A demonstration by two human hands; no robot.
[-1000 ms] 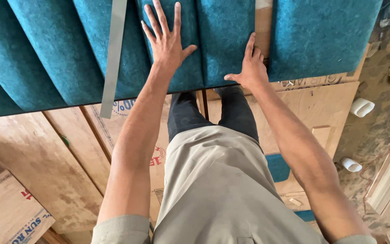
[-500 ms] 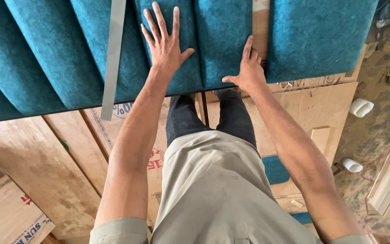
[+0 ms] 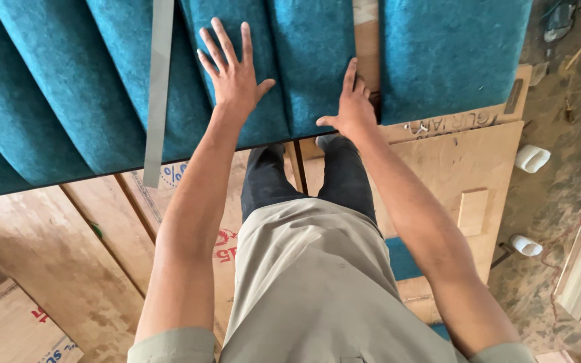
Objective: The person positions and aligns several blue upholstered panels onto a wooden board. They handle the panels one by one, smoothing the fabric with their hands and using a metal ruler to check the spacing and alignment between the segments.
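both hands flat, nothing gripped. left hand (image 3: 233,70) is spread wide, palm down on a teal felt strip (image 3: 237,87). right hand (image 3: 351,107) has its fingers closer together and sits at the right edge of the next teal strip (image 3: 314,60), beside the bare gap (image 3: 366,40) where board shows through. the strips lie side by side and fill the top of the view, near edge right above my legs. a separate teal piece (image 3: 452,54) lies right of the gap.

risks as i see them:
- uneven palm pressure could skew a strip, so its seam opens or overlaps the neighbour.
- the grey metal straightedge (image 3: 158,87) lies loose across the felt left of my left hand; a nudge could slide it off the near edge.
- right hand is close to the strip edge, so it could curl or lift that edge.
- white pipe fittings (image 3: 531,158) on the floor to my right are a trip hazard.
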